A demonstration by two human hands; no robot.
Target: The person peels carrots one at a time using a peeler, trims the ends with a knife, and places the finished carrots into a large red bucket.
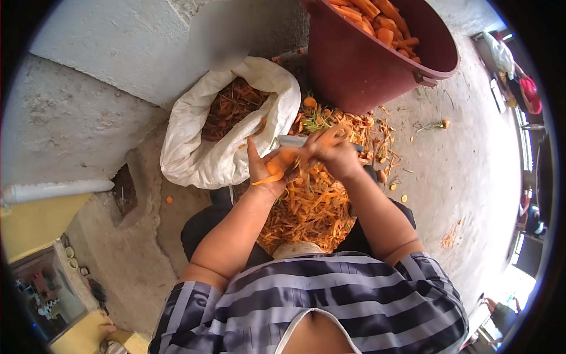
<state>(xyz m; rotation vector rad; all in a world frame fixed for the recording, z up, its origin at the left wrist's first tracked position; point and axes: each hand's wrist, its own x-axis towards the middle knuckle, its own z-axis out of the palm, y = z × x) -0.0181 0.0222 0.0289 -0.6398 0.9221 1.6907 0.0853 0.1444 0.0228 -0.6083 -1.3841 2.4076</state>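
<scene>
My left hand (264,176) is closed around a carrot (285,159), its thumb standing up apart from the fingers. A strip of orange peel hangs across that palm. Close beside it, my right hand (336,154) grips a knife (292,140), slightly smeared by motion. The knife's pale blade points left, towards the carrot, and a dark end sticks out past the right fingers. Below both hands, a heap of carrot peelings (309,209) lies between my legs. Part of the carrot is hidden by the fingers.
An opened white sack (187,147) with peelings inside stands at the left. Behind the hands is a maroon tub (359,76) full of peeled carrots (386,29). Loose scraps (377,138) litter the concrete floor (436,177). A white pipe (59,190) runs along the left wall.
</scene>
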